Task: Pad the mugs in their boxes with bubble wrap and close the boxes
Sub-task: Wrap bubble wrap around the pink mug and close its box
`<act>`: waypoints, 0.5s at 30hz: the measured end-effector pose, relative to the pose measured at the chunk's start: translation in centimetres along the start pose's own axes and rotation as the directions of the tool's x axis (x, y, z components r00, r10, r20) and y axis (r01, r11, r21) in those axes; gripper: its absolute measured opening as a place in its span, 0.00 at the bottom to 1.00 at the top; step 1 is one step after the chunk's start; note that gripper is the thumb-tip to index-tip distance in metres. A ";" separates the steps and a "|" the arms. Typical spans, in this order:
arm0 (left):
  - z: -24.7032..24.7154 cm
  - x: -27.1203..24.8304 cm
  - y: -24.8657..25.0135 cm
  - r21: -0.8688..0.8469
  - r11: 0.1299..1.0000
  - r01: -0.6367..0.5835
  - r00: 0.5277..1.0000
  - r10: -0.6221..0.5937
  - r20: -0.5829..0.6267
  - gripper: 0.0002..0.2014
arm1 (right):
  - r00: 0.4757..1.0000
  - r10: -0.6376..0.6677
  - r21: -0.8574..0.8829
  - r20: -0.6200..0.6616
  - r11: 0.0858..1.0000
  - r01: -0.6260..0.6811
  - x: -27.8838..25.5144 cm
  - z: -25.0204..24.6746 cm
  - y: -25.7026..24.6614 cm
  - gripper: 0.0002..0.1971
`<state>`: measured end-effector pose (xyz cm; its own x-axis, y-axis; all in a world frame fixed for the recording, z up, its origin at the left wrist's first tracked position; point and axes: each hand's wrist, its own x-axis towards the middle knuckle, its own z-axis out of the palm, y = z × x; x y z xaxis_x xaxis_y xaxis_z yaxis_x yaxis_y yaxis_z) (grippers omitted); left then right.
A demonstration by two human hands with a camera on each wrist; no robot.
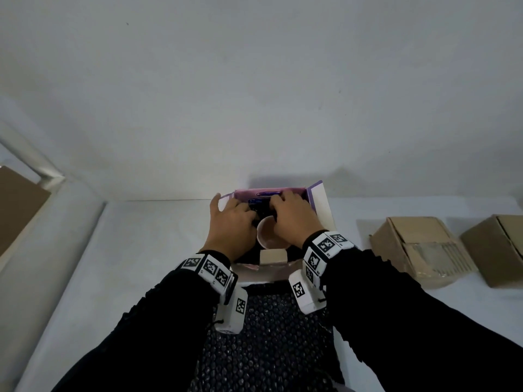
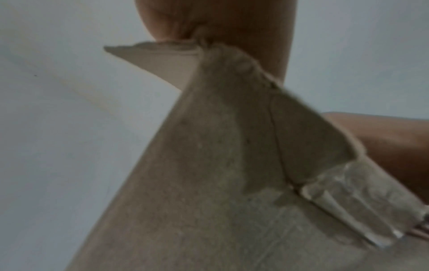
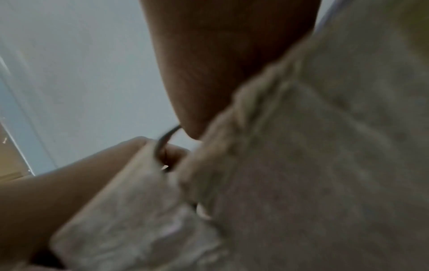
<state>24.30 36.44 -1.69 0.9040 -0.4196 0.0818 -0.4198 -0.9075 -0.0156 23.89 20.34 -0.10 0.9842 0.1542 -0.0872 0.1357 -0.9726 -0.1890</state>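
Hands both down inside open box (image 1: pixel 318 205) at 12 o'clock on the tabletop (image 1: pixel 147 250), flaps standing up at the far and right sides. Left hand (image 1: pixel 230 224) at 10 o'clock of the mug (image 1: pixel 271 236), right hand (image 1: pixel 291 216) at 2 o'clock of it; fingers of both reach past the mug's rim into the far part of the box, onto dark bubble wrap (image 1: pixel 259 206) there. Judged: padding being tucked between mug and far wall, so the mug sits snug before the flaps fold over. Grip state of either hand: cannot tell, since fingertips are hidden in the box and both wrist views are blurred cardboard at close range. Mug upright, mouth open and visible, no wrap over it yet. Small card tab (image 1: pixel 273 256) stands at 6 o'clock of the mug. Big sheet of bubble wrap (image 1: pixel 266 349) lies at 6 o'clock near the body, between the sleeves. Two brown boxes, near brown box (image 1: pixel 416 250) and far brown box (image 1: pixel 498 247), wait at 3 o'clock, well apart from the open one
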 end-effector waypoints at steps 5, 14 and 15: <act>0.4 -1.1 0.1 -0.060 0.998 0.002 1.000 -0.002 -0.011 0.16 | 0.996 -0.002 -0.006 0.092 1.000 0.002 -1.3 0.1 0.1 0.23; -1.0 -6.0 0.7 -0.111 0.993 -0.026 0.995 0.015 -0.103 0.11 | 0.926 -0.114 0.374 -0.360 0.892 0.255 -9.1 -1.3 -0.4 0.16; -0.9 -6.9 0.9 -0.118 0.992 -0.033 0.990 0.016 -0.138 0.10 | 0.905 -0.131 0.427 -0.405 0.848 0.314 -10.9 -0.6 -0.7 0.14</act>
<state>17.57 38.55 -1.33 0.8773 -0.4273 0.2185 -0.4556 -0.8845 0.0999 13.16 19.26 1.61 0.9189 0.1962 0.3422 0.3752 -0.7022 -0.6051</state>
